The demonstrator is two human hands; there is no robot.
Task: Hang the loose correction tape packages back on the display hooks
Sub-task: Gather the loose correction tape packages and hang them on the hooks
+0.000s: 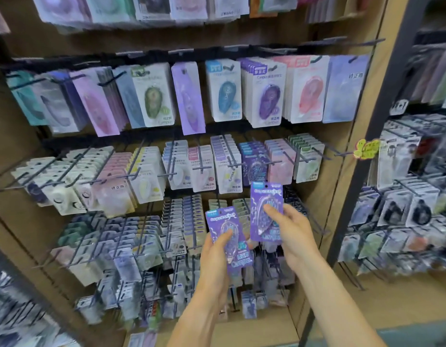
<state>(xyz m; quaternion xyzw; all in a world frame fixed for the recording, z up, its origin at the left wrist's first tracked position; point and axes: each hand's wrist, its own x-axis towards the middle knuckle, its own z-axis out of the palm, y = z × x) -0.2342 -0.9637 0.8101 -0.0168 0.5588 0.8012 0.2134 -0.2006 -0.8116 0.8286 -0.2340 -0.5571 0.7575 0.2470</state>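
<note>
1. Right hand (289, 229) grips a purple correction tape package (266, 211), thumb across the blister front, fingers behind the card. Card upright, long axis near vertical, hang hole at the top edge.
2. Left hand (214, 261) holds a second purple package (228, 236) the same way, thumb on the front. This card sits lower and leans slightly left at the top.
3. Target judged to be the hook (264, 162) carrying matching dark purple cards (252, 159) in the middle row. It lies directly above and behind the right-hand package, near but apart.
4. Key relation: the right-hand card's top edge is just below that hook's tip; the left-hand card is further down and to the left. The right hand is the nearer one.
5. The hook points out toward the viewer, so the hole must be raised to tip height, then pushed away along the wire.
6. Blur hides the hang hole; its alignment with the tip cannot be judged.
</note>
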